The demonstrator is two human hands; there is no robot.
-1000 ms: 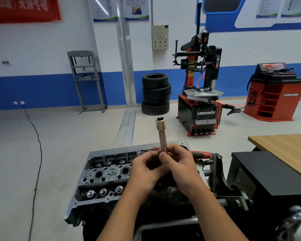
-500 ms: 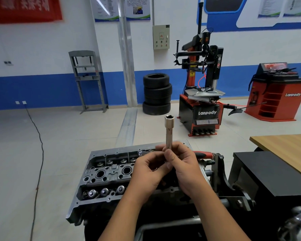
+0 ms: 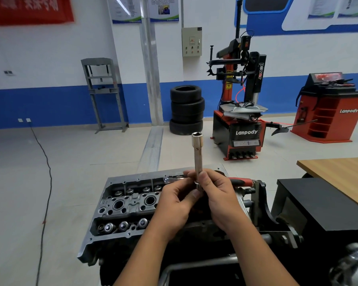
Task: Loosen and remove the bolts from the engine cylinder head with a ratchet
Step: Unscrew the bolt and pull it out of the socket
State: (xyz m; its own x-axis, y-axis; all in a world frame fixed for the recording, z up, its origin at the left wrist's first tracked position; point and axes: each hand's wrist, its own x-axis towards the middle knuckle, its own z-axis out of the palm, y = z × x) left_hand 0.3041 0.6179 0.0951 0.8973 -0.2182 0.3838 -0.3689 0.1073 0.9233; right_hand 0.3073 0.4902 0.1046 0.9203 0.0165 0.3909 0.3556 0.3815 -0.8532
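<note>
I hold a long chrome socket bar [image 3: 197,153] upright over the grey engine cylinder head [image 3: 122,205], its open socket end pointing up. My right hand [image 3: 218,200] grips the bar's lower part with thumb and fingers. My left hand [image 3: 173,203] pinches the bar's bottom end with its thumb against it. The red-handled ratchet [image 3: 240,181] lies across the far edge of the head, partly hidden behind my hands. Valve springs and round bores show on the left half of the head; the right half is covered by my hands.
The head sits on a black engine stand [image 3: 262,205]. A black cabinet [image 3: 318,205] and a wooden tabletop [image 3: 339,174] stand at the right. Farther off are a tyre changer [image 3: 242,129], stacked tyres [image 3: 186,110] and a black floor cable [image 3: 47,182].
The socket bar has swung from leaning left to standing upright and has risen slightly. Both hands stayed on its lower end.
</note>
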